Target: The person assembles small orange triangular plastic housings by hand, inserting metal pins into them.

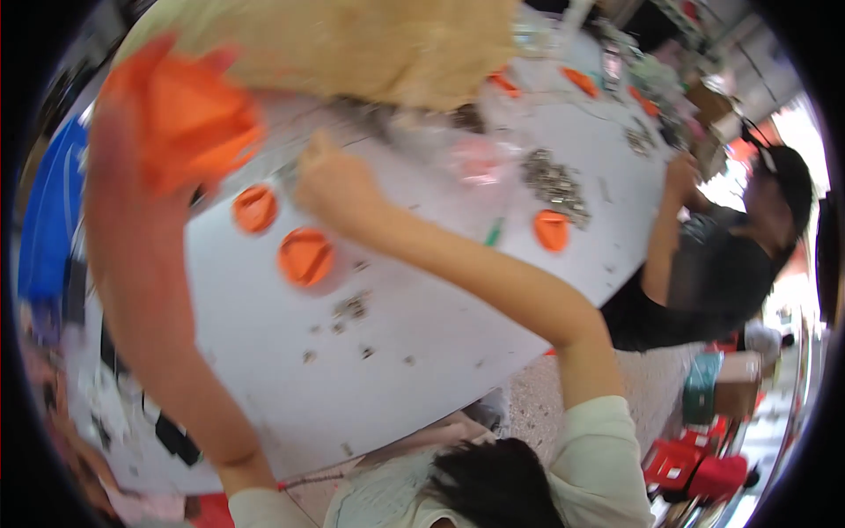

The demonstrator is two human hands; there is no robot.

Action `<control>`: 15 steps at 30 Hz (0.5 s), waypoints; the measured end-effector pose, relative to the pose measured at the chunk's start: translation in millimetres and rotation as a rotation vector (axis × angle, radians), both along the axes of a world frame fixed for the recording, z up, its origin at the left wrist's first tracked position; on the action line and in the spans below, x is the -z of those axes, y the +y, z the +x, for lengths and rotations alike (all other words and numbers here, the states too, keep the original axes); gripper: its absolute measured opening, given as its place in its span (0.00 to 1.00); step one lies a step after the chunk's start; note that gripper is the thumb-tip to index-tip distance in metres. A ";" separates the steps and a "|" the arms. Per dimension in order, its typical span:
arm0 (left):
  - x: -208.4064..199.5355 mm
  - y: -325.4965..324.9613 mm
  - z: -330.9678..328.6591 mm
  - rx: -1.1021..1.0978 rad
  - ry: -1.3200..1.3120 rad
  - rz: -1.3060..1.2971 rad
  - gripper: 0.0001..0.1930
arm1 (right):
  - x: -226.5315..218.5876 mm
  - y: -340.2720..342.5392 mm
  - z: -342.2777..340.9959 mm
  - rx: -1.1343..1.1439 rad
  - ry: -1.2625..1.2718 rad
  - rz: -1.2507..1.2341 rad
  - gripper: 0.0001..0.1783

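Observation:
My left hand (132,119), smeared by motion, is raised at the upper left and closed on an orange cup (198,123) with a folded-looking inside. Two more orange cups of the same look stand on the white table: one cup (255,209) lies just below my right hand, the other (305,256) a little nearer to me. My right hand (339,185) is over the table by a blurred clear plastic piece (286,172). Its fingers are curled in, and what they hold, if anything, cannot be made out. Small metal parts (352,306) are scattered nearer me.
A brown sheet or sack (352,44) covers the table's far side. Pink pieces in clear plastic (480,158), a pile of metal parts (554,185) and another orange cup (551,230) lie to the right. A co-worker in black (722,264) sits at the right edge.

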State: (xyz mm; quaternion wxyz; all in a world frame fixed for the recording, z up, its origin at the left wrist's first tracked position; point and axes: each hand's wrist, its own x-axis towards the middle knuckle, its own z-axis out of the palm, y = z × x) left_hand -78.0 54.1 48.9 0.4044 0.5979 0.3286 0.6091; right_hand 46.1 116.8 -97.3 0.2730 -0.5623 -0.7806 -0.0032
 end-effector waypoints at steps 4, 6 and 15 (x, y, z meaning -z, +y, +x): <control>2.0 16.2 -30.5 0.173 0.034 0.027 0.31 | 1.4 4.7 -13.3 -0.060 -0.052 0.158 0.08; 12.8 20.4 -11.9 0.145 0.005 0.000 0.33 | 12.7 2.3 3.3 0.026 -0.080 0.182 0.07; 8.8 16.9 -9.8 0.022 0.136 0.029 0.33 | -11.0 -10.3 -0.1 0.062 -0.204 0.237 0.09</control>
